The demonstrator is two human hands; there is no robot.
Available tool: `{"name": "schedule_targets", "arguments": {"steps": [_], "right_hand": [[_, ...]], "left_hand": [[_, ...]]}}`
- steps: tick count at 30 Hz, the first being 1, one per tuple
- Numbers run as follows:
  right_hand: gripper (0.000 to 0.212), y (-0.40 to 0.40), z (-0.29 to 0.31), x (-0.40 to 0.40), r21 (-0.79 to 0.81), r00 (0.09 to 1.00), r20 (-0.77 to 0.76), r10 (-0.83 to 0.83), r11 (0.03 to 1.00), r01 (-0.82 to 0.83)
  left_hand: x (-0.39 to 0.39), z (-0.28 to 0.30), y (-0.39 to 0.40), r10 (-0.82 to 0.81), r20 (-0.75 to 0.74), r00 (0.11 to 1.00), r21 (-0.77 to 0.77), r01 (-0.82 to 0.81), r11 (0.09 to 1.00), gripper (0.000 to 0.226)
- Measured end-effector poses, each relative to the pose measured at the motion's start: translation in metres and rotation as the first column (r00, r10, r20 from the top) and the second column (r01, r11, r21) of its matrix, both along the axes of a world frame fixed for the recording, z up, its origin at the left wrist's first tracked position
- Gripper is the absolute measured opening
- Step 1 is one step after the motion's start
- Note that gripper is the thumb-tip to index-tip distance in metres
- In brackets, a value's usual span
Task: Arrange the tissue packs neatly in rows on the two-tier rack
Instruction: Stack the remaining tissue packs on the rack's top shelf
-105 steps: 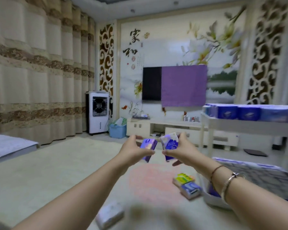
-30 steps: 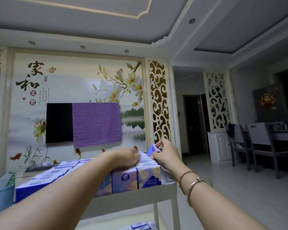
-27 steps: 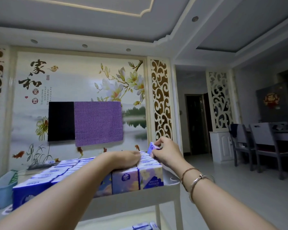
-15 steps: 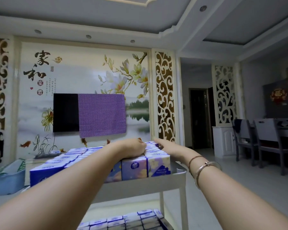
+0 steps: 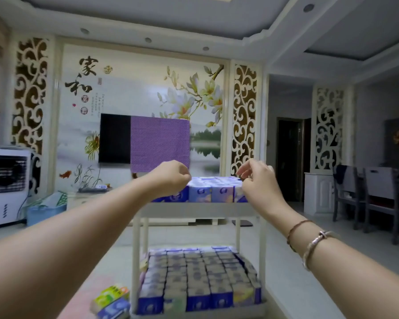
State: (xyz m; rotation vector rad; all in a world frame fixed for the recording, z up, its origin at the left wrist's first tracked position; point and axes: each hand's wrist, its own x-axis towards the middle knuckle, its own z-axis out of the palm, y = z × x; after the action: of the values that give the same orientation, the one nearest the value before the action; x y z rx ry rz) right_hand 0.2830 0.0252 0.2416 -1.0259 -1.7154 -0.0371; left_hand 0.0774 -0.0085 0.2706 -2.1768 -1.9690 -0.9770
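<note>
Your left hand is fisted, your right hand loosely curled, both empty, above the rack; knocking its top packs could topple the row.

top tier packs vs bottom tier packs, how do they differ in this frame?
The top packs show mostly front faces, near eye level; the bottom packs show their tops as a grid. Both hands hover at the top packs; none is near the bottom ones. Both sets are blue-purple and in tidy rows.

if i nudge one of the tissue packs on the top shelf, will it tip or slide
The tissue packs on the top shelf stand upright, packed side by side, so one probably leans on its neighbours rather than toppling. They look small and soft-wrapped, so likely light and squashy. An edge pack might slide off.
</note>
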Motion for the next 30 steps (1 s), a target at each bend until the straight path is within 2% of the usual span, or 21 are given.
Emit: {"name": "schedule_targets", "arguments": {"steps": [8, 11, 13, 15, 18, 21, 24, 27, 30], "right_hand": [[0.023, -0.057, -0.056, -0.091, -0.033, 0.969, 0.078, 0.234, 0.972, -0.232], [0.023, -0.071, -0.087, -0.131, -0.159, 0.931, 0.143, 0.334, 0.937, -0.312], [0.025, -0.075, -0.109, -0.152, -0.258, 0.904, 0.181, 0.388, 0.905, -0.337], [0.026, -0.073, -0.133, -0.173, -0.364, 0.873, 0.222, 0.434, 0.867, -0.339], [0.022, -0.061, -0.168, -0.205, -0.455, 0.812, 0.348, 0.468, 0.842, -0.29], [0.017, -0.048, -0.196, -0.232, -0.49, 0.779, 0.415, 0.47, 0.837, -0.244], [0.024, -0.032, -0.222, -0.255, -0.507, 0.782, 0.434, 0.447, 0.839, -0.198], [0.04, -0.02, -0.236, -0.273, -0.503, 0.796, 0.463, 0.39, 0.855, -0.127], [0.053, -0.009, -0.245, -0.289, -0.528, 0.791, 0.516, 0.329, 0.849, -0.009]], "left_hand": [[-0.063, -0.061, -0.082, -0.005, 0.198, 0.98, 0.116, -0.018, 0.993, 0.024], [-0.102, -0.094, -0.116, 0.106, 0.175, 0.979, 0.041, -0.114, 0.993, 0.027], [-0.135, -0.12, -0.13, 0.194, 0.112, 0.975, -0.093, -0.184, 0.979, 0.022], [-0.168, -0.149, -0.142, 0.272, 0.008, 0.962, -0.308, -0.256, 0.916, 0.019], [-0.208, -0.185, -0.159, 0.366, -0.12, 0.923, -0.576, -0.365, 0.731, 0.05], [-0.235, -0.208, -0.167, 0.42, -0.189, 0.888, -0.687, -0.425, 0.59, 0.081], [-0.252, -0.222, -0.17, 0.436, -0.213, 0.874, -0.749, -0.433, 0.502, 0.083], [-0.263, -0.231, -0.168, 0.468, -0.189, 0.863, -0.705, -0.451, 0.547, 0.064], [-0.277, -0.242, -0.161, 0.554, 0.066, 0.83, -0.633, -0.395, 0.666, 0.044]]}}
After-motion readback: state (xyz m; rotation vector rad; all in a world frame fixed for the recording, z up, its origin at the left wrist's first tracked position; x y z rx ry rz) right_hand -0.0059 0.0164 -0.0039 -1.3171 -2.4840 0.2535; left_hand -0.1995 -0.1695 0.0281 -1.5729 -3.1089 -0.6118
